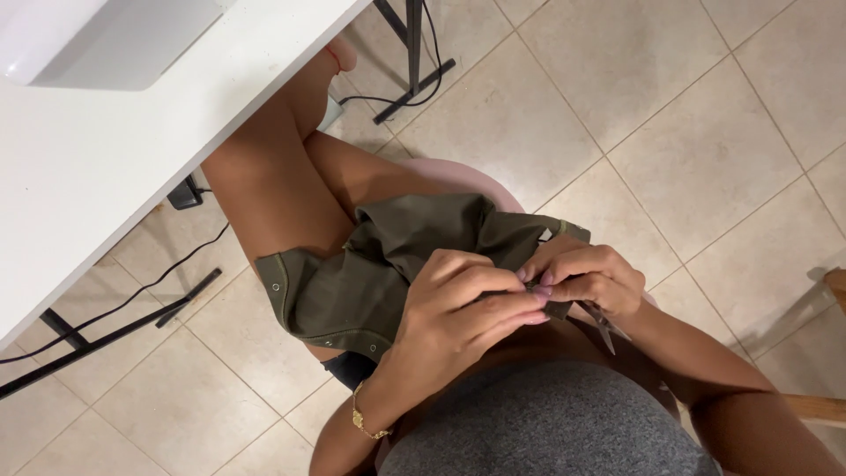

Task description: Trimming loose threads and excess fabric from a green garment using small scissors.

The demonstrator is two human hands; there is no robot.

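- One olive-green garment lies bunched in the person's lap, draped over the thighs; its lower edge carries a row of small metal snaps, of which about four show.
- Two hands work at the garment's right-hand end, touching each other over the cloth.
- The left hand has its fingers curled closed, pinching a fold of the green fabric.
- The right hand has its fingers bent tight against the same fold, nails meeting the left hand's; it also grips one small pair of scissors, whose metal blades stick out below the palm, pointing down and closed.
- One thin gold bracelet circles the left wrist.
- No containers show; nothing holds anything but the hands and the lap.
- One white worktop fills the upper left, standing on a black metal frame; a pale white object sits at its top corner, cut off by the edge.
- Black cables trail under the worktop across the floor, and one small black box rests by its edge.
- The person sits on a pink seat, partly hidden by the legs.
- The floor is of large beige tiles with thin grout lines.
- A wooden piece of furniture shows at the right edge.
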